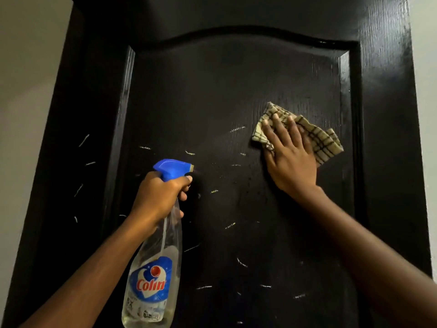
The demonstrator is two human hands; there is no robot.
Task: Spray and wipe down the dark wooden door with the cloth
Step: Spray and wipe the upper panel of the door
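**A:** What does the door look like?

**B:** The door (383, 114) is almost black and glossy, with wood grain showing where light catches its right edge. A raised panel (224, 95) with an arched top fills its middle. Short pale streaks (237, 129) are scattered over the panel's lower half and towards the door's left edge. They may be spray droplets, though the blur makes that hard to say.

**A:** And the cloth?

**B:** The cloth (326, 143) is beige with dark check lines. It is bunched flat against the panel near its right edge, well below the top right corner.

**A:** How are the hands placed?

**B:** The right hand (292, 159) lies on the cloth with its fingers (275, 119) straight and spread, pressing it to the wood. That arm reaches up from the lower right. The left hand (158, 197) grips the neck of a clear spray bottle (153, 245), with the forefinger curled under its blue head (172, 168). The nozzle points at the middle of the panel. The bottle hangs tilted in front of the panel's left edge, with its blue and red label (151, 282) facing the camera.
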